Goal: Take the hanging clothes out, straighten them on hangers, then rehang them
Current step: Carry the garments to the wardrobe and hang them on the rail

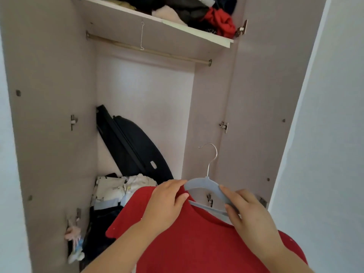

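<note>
Mid-straightening: shirt (197, 243) pinched by left hand (167, 201), hanger (202, 184) gripped by right hand (250, 213); rehanging on 11 o'clock rail (149, 51) not done.

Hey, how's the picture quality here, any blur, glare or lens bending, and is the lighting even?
Head view: soft, even light, no hard shadows, a mild sheen on the pale wardrobe back panel; same view, wide-angle bending slants the brass-coloured metal rod; still the head view, the left hand, right hand, red fabric shirt and grey plastic hanger look fairly sharp.
</note>
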Demonstrator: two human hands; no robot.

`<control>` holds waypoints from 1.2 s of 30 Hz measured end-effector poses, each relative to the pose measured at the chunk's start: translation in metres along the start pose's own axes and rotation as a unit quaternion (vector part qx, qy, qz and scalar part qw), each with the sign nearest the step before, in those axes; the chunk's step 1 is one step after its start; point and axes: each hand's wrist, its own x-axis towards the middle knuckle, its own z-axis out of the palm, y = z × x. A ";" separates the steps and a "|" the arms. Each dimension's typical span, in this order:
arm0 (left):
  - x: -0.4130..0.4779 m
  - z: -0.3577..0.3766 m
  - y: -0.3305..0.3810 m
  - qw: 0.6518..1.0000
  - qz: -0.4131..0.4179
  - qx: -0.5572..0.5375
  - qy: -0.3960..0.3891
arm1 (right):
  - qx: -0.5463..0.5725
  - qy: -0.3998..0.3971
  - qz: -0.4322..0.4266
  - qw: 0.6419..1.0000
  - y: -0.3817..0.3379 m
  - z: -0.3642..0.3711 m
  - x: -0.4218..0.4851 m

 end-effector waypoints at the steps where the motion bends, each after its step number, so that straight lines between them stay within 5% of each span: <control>1: 0.020 0.007 -0.007 1.000 -0.001 0.007 0.001 | 0.002 0.002 -0.006 1.000 0.011 0.006 0.021; 21: 0.409 0.065 -0.196 0.990 0.066 0.122 -0.021 | -0.068 0.090 0.011 0.994 0.156 0.142 0.418; 36: 0.633 0.060 -0.245 0.968 0.056 0.225 0.097 | -0.141 0.146 0.008 0.979 0.251 0.169 0.717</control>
